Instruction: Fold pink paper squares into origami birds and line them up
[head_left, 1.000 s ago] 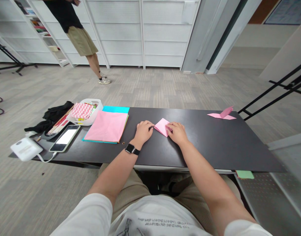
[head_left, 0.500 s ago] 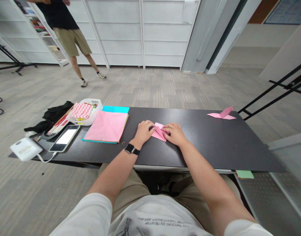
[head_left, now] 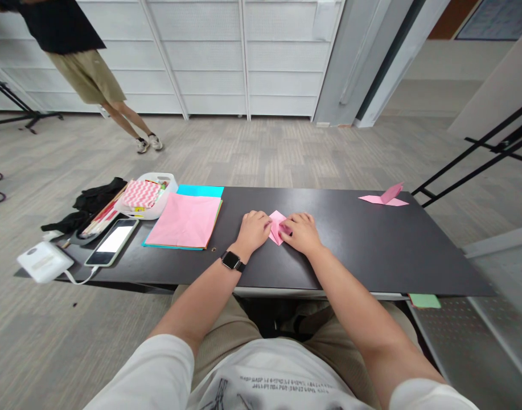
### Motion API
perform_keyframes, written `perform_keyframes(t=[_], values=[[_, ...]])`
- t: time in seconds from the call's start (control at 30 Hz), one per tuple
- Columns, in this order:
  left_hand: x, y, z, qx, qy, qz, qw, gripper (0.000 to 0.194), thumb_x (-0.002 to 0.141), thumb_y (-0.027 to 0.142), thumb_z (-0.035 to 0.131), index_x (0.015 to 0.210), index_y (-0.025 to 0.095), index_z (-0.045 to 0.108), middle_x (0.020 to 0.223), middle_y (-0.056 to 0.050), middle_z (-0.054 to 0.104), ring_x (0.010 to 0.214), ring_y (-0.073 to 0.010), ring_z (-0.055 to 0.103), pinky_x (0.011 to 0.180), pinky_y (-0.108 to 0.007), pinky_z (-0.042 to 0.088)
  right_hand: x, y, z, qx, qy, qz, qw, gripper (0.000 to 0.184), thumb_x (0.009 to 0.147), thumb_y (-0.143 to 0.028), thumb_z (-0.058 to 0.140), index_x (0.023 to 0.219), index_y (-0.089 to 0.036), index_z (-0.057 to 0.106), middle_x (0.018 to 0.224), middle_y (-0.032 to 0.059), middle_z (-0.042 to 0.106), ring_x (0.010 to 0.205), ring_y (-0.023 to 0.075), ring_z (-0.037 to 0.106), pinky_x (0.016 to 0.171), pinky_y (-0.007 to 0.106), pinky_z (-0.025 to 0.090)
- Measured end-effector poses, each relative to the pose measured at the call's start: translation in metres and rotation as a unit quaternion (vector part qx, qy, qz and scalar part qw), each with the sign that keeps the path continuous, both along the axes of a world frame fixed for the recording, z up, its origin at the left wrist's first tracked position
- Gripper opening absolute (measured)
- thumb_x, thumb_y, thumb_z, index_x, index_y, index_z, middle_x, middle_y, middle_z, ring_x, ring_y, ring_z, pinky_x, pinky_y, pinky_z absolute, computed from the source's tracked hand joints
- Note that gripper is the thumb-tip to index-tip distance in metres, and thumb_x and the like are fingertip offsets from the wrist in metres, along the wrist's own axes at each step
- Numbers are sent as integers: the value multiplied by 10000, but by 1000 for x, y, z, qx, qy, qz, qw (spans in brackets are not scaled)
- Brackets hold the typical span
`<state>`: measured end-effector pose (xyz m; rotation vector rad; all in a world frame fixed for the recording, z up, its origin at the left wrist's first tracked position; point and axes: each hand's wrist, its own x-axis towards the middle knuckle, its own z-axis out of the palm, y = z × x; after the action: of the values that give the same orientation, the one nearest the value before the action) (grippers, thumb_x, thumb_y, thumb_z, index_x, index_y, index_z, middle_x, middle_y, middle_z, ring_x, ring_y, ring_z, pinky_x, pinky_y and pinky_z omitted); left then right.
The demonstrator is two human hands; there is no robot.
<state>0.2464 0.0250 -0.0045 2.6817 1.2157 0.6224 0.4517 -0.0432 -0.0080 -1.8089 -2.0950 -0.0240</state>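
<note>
A small folded pink paper lies on the black table straight ahead of me. My left hand, with a watch on the wrist, presses its curled fingers on the paper's left side. From the other side my right hand pinches the paper's right edge. Most of the paper is covered by the two hands.
A stack of pink and blue sheets lies to the left, beside a white basket, a phone and a white power bank. A folded pink piece sits at the far right. A person walks at the back left.
My hands have closed in on the pink paper, which now shows as a smaller folded shape. The person at the back has walked to the left.
</note>
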Motion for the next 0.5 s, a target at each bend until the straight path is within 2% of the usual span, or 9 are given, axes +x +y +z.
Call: perform_keyframes(t=[0.13, 0.33, 0.5], values=[[0, -2, 0, 7, 11, -20, 1000, 221, 1032, 328, 580, 1149, 262, 755, 1215, -70, 727, 1127, -271, 585, 979, -447, 430, -2, -1, 1, -2, -13, -27, 1000, 216, 951, -402, 671, 1070, -265, 787, 1124, 75, 694, 1121, 272, 537, 1111, 455, 261], [1, -5, 0, 10, 34, -44, 998, 286, 1010, 380, 616, 1234, 247, 732, 1316, -72, 722, 1194, -285, 581, 1015, -466, 426, -1, 0, 1, -3, -13, -17, 1000, 214, 960, -397, 666, 1070, -247, 772, 1111, 76, 699, 1119, 266, 551, 1080, 425, 276], [2, -12, 3, 20, 28, -45, 998, 344, 1017, 420, 593, 1302, 261, 701, 1350, -67, 704, 1220, -288, 574, 1023, -472, 429, 1, 0, -2, 10, -2, -7, 1000, 296, 1046, -356, 547, 1249, -288, 750, 1118, 73, 699, 1108, 256, 553, 1068, 419, 266]])
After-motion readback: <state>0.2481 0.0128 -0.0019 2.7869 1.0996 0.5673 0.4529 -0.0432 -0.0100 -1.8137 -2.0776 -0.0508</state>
